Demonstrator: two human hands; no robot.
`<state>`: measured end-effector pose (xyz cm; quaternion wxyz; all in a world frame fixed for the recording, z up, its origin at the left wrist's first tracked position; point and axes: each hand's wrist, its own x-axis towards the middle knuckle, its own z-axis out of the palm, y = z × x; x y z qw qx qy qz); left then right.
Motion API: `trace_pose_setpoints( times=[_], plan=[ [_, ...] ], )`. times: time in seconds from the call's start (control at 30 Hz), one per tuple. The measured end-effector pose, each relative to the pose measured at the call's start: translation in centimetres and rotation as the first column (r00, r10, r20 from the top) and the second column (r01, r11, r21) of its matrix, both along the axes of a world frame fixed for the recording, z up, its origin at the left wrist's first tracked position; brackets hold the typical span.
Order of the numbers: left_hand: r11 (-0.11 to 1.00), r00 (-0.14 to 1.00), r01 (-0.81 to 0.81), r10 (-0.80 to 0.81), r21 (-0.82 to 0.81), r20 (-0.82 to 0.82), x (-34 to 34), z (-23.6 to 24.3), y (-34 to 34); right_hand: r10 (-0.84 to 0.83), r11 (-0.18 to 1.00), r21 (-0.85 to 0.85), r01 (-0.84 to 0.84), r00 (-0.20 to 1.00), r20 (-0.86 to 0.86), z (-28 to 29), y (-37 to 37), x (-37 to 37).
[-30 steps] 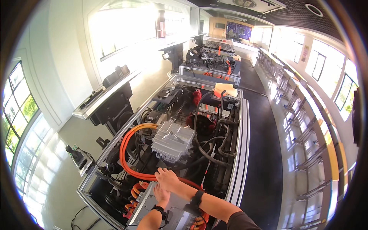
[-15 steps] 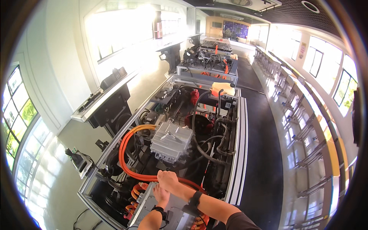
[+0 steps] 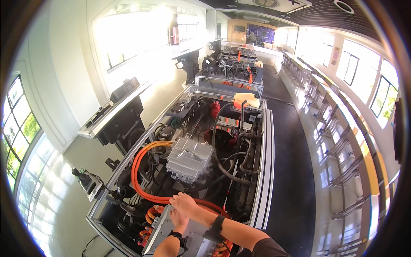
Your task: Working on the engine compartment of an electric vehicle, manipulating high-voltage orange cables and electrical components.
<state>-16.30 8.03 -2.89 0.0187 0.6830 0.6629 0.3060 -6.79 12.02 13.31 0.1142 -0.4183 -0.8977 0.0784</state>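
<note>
Both my hands are together at the far edge of a grey metal box low in the frame. My right hand is closed, its fingers curled down beside the thick orange cables. Just below it, my left hand is also closed, nearly touching the right. Whatever the fingers grip is hidden behind them. Beyond the hands sits a ribbed silver metal housing, with a small metal tool or part on its top. Orange cables loop from its left side round toward my hands.
An aluminium-profile frame surrounds the machinery. Black hoses run along its right half, and a yellow-orange pad lies at the far end. A second rig stands beyond. Left is a white-topped stand; a row of tables lines the right.
My right hand has shifted slightly left and its knuckles have turned a little. The left hand stays close beneath it. The whole view has moved slightly.
</note>
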Motion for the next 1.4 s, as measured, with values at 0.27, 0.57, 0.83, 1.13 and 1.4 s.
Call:
trace_pose_setpoints(
  times=[0.27,0.57,0.83,1.13,1.4],
  plan=[
    [0.987,1.000,-0.028,0.028,-0.160,-0.002,-0.4,0.5,0.2,-0.308,0.921,-0.224,0.318,0.948,0.078,4.6,-0.3,0.5],
    [0.997,1.000,-0.005,0.006,-0.082,0.019,0.0,0.9,0.2,-0.368,0.898,-0.236,0.371,0.928,0.058,5.6,-0.4,0.1],
    [0.985,0.999,0.009,-0.002,-0.175,0.042,-0.3,0.5,0.1,-0.265,0.958,-0.095,0.270,0.962,0.062,3.1,-0.1,-1.1],
    [0.999,0.999,-0.036,0.036,-0.008,0.021,-0.3,-1.6,0.8,-0.012,0.994,0.107,0.002,0.995,0.098,1.4,-0.3,-1.6],
    [0.982,0.997,0.012,0.002,-0.188,0.074,-0.5,0.3,0.2,-0.333,0.942,-0.045,0.333,0.943,0.004,4.0,-1.4,-0.8]
  ],
)
